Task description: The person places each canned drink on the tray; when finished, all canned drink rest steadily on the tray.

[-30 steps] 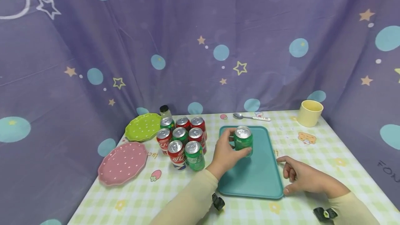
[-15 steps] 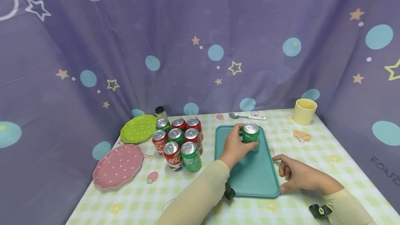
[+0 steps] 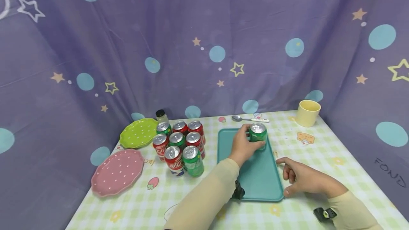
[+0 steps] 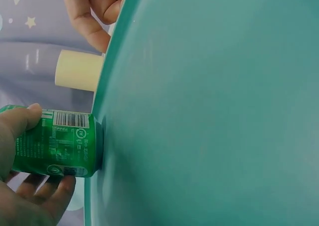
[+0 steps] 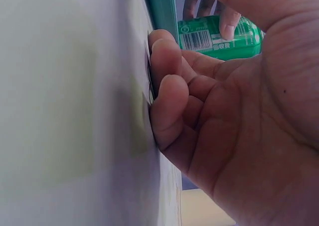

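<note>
My left hand [image 3: 244, 146] grips a green soda can [image 3: 257, 136] upright, fingers and thumb round its side. The can is over the far right part of a teal tray [image 3: 260, 184]; in the left wrist view its base meets or nearly meets the tray's surface. Beside the tray's right edge, my right hand [image 3: 303, 178] rests on the table. Its index finger and thumb reach to the tray's rim, while the other fingers bend loosely, holding nothing. To the tray's left stand several red and green cans, among them a front green can [image 3: 193, 162] and a front red can [image 3: 174, 162].
A pink dotted plate [image 3: 118, 173] and a green dotted plate [image 3: 138, 133] lie at the left. Behind the cans stands a black-lidded jar [image 3: 161, 116]. A spoon [image 3: 250, 119] lies beyond the tray, and a yellow cup [image 3: 307, 113] stands at back right.
My left hand has carried the green can rightward and slightly away, towards the tray's far right corner. My right hand stays at the tray's edge. The head view has turned slightly right.
</note>
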### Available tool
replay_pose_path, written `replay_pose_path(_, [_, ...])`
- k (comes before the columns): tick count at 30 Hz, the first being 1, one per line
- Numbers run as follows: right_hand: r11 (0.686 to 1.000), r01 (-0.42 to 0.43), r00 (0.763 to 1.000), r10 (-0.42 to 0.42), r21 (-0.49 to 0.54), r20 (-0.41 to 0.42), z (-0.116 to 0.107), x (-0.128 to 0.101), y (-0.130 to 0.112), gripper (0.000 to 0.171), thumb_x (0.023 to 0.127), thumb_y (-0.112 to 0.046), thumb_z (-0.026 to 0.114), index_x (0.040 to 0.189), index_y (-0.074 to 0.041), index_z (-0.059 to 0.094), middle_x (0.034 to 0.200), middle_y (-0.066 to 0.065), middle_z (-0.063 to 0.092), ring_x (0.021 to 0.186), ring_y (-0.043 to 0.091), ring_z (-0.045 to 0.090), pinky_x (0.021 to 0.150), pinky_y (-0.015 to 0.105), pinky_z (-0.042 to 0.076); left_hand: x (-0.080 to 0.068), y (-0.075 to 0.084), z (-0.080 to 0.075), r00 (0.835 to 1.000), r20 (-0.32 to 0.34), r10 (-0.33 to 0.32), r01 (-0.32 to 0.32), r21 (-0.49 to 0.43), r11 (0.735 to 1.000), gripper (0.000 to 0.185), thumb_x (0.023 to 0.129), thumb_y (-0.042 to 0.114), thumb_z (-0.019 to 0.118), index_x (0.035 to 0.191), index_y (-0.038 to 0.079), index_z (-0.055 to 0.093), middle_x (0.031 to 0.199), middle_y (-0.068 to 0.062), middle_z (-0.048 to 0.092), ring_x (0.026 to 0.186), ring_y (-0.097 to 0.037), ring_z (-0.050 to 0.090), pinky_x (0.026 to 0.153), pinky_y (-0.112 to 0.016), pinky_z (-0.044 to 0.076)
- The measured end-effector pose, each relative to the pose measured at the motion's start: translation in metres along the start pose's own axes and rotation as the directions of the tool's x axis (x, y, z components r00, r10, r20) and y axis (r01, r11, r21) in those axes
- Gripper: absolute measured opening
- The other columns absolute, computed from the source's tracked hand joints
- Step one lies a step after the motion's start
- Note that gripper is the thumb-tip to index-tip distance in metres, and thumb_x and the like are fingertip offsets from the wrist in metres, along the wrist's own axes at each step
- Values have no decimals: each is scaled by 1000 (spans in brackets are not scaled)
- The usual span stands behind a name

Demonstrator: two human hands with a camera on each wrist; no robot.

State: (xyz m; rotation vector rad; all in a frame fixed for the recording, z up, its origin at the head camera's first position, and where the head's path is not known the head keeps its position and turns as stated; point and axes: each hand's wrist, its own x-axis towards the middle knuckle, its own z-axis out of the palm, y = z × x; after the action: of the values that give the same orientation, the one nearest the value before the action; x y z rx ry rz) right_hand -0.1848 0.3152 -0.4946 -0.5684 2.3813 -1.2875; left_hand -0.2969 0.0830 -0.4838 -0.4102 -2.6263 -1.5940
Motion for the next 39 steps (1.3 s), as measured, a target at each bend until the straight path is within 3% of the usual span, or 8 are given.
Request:
replay_pose_path(9, [1000, 11, 1000, -11, -2, 4, 0, 2, 0, 99, 77, -18, 94, 152, 5, 34, 96, 13, 56, 77, 20, 55, 65, 29, 48, 4, 3, 6, 999, -27, -28, 29, 39, 999, 74, 82, 36, 92, 147, 34, 55, 127, 5, 60, 116, -14, 62, 92, -35, 56])
replay_pose_path(18, [1000, 18, 1000, -19, 21, 8, -1, 1, 1, 99, 79, -17, 93, 152, 7, 32, 97, 15, 56, 76, 20, 55, 64, 30, 50, 1, 7, 12, 999, -51, 2, 2, 79, 997, 71, 85, 34, 91, 147, 26, 57, 132, 5, 64, 122, -16, 62, 100, -37, 54])
replay_pose_path(25, [999, 25, 1000, -26, 27, 9, -1, 1, 3, 99, 79, -17, 93, 153, 6, 32, 96, 15, 56, 75, 19, 55, 64, 30, 50, 5, 2, 18, 999, -42, 6, -6, -10, 1000, 67, 85, 20, 90, 142, 26, 57, 133, 4, 65, 125, -18, 62, 102, -34, 53])
replay_pose_path(31, [999, 29, 1000, -29, 27, 8, -1, 1, 3, 99, 79, -17, 93, 153, 6, 32, 97, 14, 57, 76, 18, 55, 64, 30, 50, 4, 0, 18, 999, -35, 2, -3, -32, 999, 66, 87, 20, 89, 142, 29, 55, 134, 4, 64, 126, -16, 62, 101, -35, 54])
replay_pose_path(39, [999, 30, 1000, -30, 30, 6, 0, 0, 3, 99, 79, -17, 93, 153, 6, 32, 97, 15, 57, 76, 20, 56, 64, 29, 49, -3, 1, 11, 999, -35, 30, -33, -98, 995, 72, 88, 20, 87, 149, 24, 50, 143, -2, 57, 131, -24, 58, 104, -35, 52])
